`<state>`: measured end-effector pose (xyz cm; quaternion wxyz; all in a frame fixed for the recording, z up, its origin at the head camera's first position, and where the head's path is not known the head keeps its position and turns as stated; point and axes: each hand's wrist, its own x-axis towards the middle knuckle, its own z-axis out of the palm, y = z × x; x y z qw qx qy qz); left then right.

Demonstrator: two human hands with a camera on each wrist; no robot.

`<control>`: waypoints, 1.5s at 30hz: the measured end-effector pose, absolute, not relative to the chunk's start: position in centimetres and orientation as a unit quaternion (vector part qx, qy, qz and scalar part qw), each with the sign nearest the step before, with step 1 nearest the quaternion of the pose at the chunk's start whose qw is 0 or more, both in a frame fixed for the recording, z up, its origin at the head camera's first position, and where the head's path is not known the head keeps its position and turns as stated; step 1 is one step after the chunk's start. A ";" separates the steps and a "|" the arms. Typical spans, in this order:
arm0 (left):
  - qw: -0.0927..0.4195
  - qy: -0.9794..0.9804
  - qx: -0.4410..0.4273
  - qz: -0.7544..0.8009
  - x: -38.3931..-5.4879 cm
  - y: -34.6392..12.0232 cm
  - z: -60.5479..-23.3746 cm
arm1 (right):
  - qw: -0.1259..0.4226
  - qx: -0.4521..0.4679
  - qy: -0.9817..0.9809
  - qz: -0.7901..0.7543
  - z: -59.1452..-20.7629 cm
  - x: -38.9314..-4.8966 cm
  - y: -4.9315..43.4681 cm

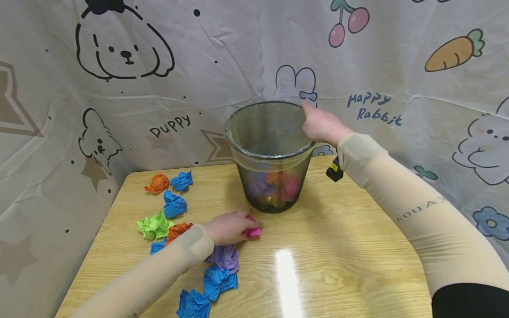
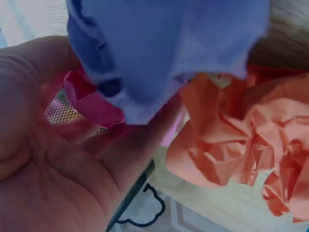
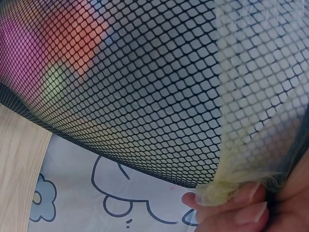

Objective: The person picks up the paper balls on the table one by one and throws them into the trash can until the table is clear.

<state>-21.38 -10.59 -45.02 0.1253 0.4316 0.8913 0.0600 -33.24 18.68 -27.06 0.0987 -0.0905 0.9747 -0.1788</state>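
A black mesh wastebasket (image 1: 258,164) with a thin clear liner stands upright at the back of the table. Crumpled paper in several colours shows through its lower mesh. My right hand (image 1: 324,125) grips the right side of its rim; in the right wrist view the fingers (image 3: 251,212) curl by the bunched liner (image 3: 219,191). In front of the wastebasket, my left hand (image 1: 227,228) pinches a pink crumpled paper ball (image 1: 253,230) at the tabletop. A purple paper ball (image 1: 226,259) lies just nearer than that hand. The left wrist view has purple paper partly covering the pink.
Left of the wastebasket lie crumpled paper balls: orange (image 1: 157,183), blue (image 1: 175,204), green (image 1: 154,226) and another orange one (image 1: 179,230) partly behind the left forearm. More blue balls (image 1: 216,282) lie toward the near edge. A printed curtain (image 1: 222,53) hangs behind the wooden table (image 1: 342,247).
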 end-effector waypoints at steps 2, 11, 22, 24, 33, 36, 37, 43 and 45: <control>0.118 0.888 0.441 0.052 -21.4 -10.5 -45.2 | 0.098 -0.091 0.975 -0.178 -27.0 -33.2 18.6; 0.116 0.889 0.441 0.043 -22.0 -10.2 -45.9 | 0.094 -0.093 0.976 -0.175 -27.2 -33.2 18.5; 0.098 0.879 0.454 0.103 -22.0 -10.0 -45.2 | 0.096 -0.091 0.976 -0.176 -27.3 -33.1 18.6; 0.093 0.874 0.464 0.113 -21.9 -9.8 -44.7 | 0.097 -0.091 0.975 -0.179 -27.3 -33.1 18.6; 0.073 0.861 0.481 0.146 -21.4 -9.7 -42.0 | 0.096 -0.090 0.976 -0.174 -27.3 -33.1 18.7; 0.052 0.855 0.493 0.149 -21.3 -9.7 -40.5 | 0.096 -0.090 0.975 -0.177 -27.3 -33.2 18.7; 0.041 0.852 0.501 0.150 -21.2 -9.7 -40.1 | 0.096 -0.090 0.975 -0.179 -27.3 -33.2 18.7; 0.009 0.841 0.519 0.154 -21.0 -9.6 -37.1 | 0.093 -0.092 0.975 -0.178 -27.2 -33.2 18.7; 0.005 0.839 0.520 0.160 -20.9 -9.6 -36.0 | 0.093 -0.092 0.975 -0.177 -27.2 -33.2 18.7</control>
